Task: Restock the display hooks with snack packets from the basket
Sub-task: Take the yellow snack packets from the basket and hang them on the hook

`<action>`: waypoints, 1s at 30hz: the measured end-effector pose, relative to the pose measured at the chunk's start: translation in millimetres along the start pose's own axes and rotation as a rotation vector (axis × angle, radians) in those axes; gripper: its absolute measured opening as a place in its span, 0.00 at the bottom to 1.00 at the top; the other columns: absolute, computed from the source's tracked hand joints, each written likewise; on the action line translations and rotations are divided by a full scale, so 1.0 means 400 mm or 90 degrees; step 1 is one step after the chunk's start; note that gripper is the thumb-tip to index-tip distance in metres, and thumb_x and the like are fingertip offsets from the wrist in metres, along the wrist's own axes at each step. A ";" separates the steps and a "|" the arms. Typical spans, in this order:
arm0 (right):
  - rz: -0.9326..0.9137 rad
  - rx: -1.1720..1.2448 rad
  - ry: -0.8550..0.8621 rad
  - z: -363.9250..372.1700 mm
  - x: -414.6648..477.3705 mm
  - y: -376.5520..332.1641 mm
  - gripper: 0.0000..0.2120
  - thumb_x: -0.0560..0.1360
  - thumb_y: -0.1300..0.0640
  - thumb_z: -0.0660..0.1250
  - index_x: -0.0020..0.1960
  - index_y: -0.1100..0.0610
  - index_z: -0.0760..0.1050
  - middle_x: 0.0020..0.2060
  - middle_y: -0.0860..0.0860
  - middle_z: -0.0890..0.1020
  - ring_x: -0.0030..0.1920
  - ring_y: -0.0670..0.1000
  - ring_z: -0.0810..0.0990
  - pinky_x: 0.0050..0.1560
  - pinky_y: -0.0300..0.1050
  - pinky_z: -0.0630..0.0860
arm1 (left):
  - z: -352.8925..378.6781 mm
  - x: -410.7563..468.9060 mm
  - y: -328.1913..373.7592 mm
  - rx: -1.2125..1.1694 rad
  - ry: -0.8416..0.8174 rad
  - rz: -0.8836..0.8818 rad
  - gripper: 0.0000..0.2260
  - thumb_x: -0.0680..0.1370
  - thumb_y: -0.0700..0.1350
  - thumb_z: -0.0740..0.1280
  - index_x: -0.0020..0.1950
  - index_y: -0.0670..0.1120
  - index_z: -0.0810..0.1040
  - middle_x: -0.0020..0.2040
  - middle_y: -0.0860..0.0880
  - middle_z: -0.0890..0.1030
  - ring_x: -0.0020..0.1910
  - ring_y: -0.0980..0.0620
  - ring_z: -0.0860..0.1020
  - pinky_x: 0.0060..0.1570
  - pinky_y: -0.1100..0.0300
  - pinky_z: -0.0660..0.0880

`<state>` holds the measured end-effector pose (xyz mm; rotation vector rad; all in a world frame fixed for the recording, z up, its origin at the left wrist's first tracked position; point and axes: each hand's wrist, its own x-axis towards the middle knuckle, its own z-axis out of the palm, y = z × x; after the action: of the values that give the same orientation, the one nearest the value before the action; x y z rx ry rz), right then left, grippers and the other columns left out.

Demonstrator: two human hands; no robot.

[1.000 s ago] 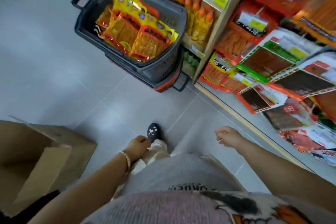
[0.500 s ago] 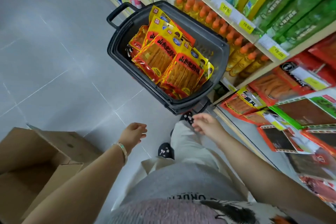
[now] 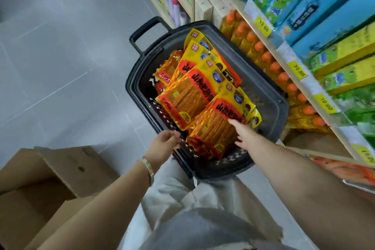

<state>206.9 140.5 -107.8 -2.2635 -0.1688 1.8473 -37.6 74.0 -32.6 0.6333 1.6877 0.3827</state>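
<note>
Slip risk in basket (image 3: 269, 91)
Spread right hand (image 3: 243, 135) on 5 o'clock snack packet (image 3: 218, 128); left hand (image 3: 163, 143) loosely curled at rim; may slip on glossy film, toppling pile (image 3: 188, 101).

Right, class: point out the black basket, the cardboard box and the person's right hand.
black basket (image 3: 132, 87), head view, on its left rim.
cardboard box (image 3: 67, 165), head view, on the open top flap.
right hand (image 3: 244, 134), head view, on the back of the hand.
</note>
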 end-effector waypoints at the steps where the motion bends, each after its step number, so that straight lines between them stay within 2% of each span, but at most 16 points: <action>1: 0.033 0.005 0.020 0.004 0.013 0.003 0.40 0.70 0.41 0.71 0.75 0.53 0.58 0.73 0.53 0.63 0.72 0.57 0.63 0.66 0.54 0.65 | -0.002 0.013 0.009 -0.001 -0.006 -0.006 0.06 0.80 0.42 0.61 0.48 0.49 0.76 0.44 0.50 0.80 0.41 0.55 0.78 0.39 0.65 0.73; 4: 0.081 0.024 0.031 0.028 0.048 0.024 0.49 0.65 0.34 0.72 0.76 0.52 0.54 0.75 0.53 0.61 0.74 0.57 0.60 0.70 0.56 0.60 | -0.017 0.045 0.022 0.000 -0.025 -0.018 0.06 0.79 0.41 0.62 0.47 0.50 0.77 0.42 0.52 0.80 0.38 0.57 0.77 0.35 0.69 0.73; 7: 0.081 0.071 0.040 0.065 0.064 0.054 0.50 0.64 0.36 0.74 0.76 0.53 0.55 0.74 0.53 0.62 0.73 0.57 0.61 0.71 0.57 0.61 | -0.049 0.072 0.037 0.033 -0.053 -0.038 0.07 0.80 0.41 0.60 0.48 0.50 0.77 0.43 0.53 0.80 0.39 0.57 0.77 0.39 0.66 0.73; 10: 0.032 0.105 0.186 0.091 0.061 0.072 0.43 0.62 0.44 0.79 0.70 0.56 0.65 0.67 0.54 0.71 0.67 0.59 0.70 0.66 0.58 0.68 | -0.086 0.108 0.064 0.095 -0.102 -0.041 0.07 0.81 0.42 0.59 0.50 0.48 0.76 0.45 0.52 0.79 0.42 0.57 0.78 0.39 0.66 0.73; 12: -0.016 0.090 0.280 0.102 0.028 0.076 0.36 0.62 0.44 0.78 0.63 0.57 0.70 0.61 0.55 0.77 0.60 0.59 0.76 0.58 0.52 0.73 | -0.110 0.135 0.091 0.140 -0.137 -0.028 0.07 0.81 0.41 0.58 0.52 0.48 0.76 0.47 0.50 0.79 0.43 0.55 0.78 0.38 0.66 0.72; 14: -0.101 0.037 0.328 0.112 -0.019 0.084 0.28 0.67 0.44 0.74 0.59 0.57 0.70 0.56 0.55 0.79 0.54 0.59 0.78 0.50 0.48 0.72 | -0.129 0.167 0.124 0.154 -0.162 -0.014 0.06 0.80 0.41 0.59 0.52 0.46 0.75 0.49 0.48 0.79 0.44 0.52 0.78 0.40 0.64 0.71; 16: -0.181 -0.018 0.368 0.121 -0.069 0.098 0.23 0.72 0.45 0.70 0.59 0.58 0.71 0.53 0.55 0.80 0.54 0.58 0.79 0.48 0.46 0.72 | -0.139 0.196 0.163 0.166 -0.175 -0.007 0.05 0.80 0.42 0.60 0.51 0.47 0.75 0.48 0.48 0.79 0.45 0.52 0.78 0.40 0.63 0.72; 18: -0.239 -0.005 0.393 0.127 -0.115 0.105 0.20 0.74 0.47 0.68 0.60 0.59 0.72 0.51 0.53 0.81 0.52 0.57 0.79 0.49 0.45 0.72 | -0.141 0.220 0.199 0.186 -0.192 0.000 0.06 0.80 0.44 0.60 0.52 0.46 0.75 0.47 0.49 0.79 0.45 0.52 0.78 0.39 0.63 0.72; 21: -0.310 0.074 0.337 0.136 -0.178 0.086 0.13 0.74 0.52 0.70 0.55 0.56 0.75 0.44 0.48 0.82 0.45 0.50 0.81 0.46 0.42 0.73 | -0.139 0.244 0.238 0.235 -0.238 0.016 0.12 0.79 0.51 0.63 0.58 0.47 0.74 0.52 0.48 0.79 0.46 0.54 0.78 0.45 0.60 0.74; 23: -0.337 0.124 0.258 0.148 -0.217 0.064 0.11 0.73 0.53 0.71 0.53 0.54 0.76 0.42 0.45 0.83 0.43 0.47 0.82 0.45 0.39 0.76 | -0.134 0.254 0.259 0.256 -0.274 0.020 0.21 0.74 0.58 0.67 0.63 0.49 0.71 0.57 0.49 0.78 0.54 0.52 0.77 0.56 0.54 0.74; 25: -0.349 0.168 0.165 0.169 -0.241 0.046 0.09 0.73 0.53 0.72 0.52 0.49 0.77 0.43 0.44 0.84 0.45 0.43 0.83 0.44 0.36 0.78 | -0.125 0.258 0.282 0.235 -0.313 0.015 0.31 0.68 0.63 0.70 0.66 0.50 0.70 0.60 0.49 0.78 0.58 0.48 0.77 0.62 0.48 0.71; 27: -0.327 0.168 0.068 0.200 -0.246 0.032 0.09 0.72 0.52 0.72 0.51 0.47 0.77 0.45 0.43 0.84 0.45 0.41 0.83 0.42 0.35 0.78 | -0.122 0.266 0.299 0.196 -0.337 0.012 0.34 0.63 0.65 0.73 0.64 0.52 0.73 0.58 0.49 0.80 0.55 0.48 0.80 0.60 0.47 0.74; 30: -0.233 0.125 -0.042 0.239 -0.221 0.025 0.14 0.73 0.46 0.69 0.57 0.47 0.74 0.54 0.46 0.80 0.54 0.47 0.80 0.54 0.45 0.76 | -0.138 0.290 0.304 0.132 -0.286 -0.024 0.28 0.64 0.61 0.74 0.59 0.49 0.77 0.54 0.46 0.83 0.50 0.47 0.82 0.51 0.49 0.78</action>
<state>94.7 119.9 -44.1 -1.8936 -0.3689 1.6656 -80.8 245.0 -43.0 0.7732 1.3126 0.0293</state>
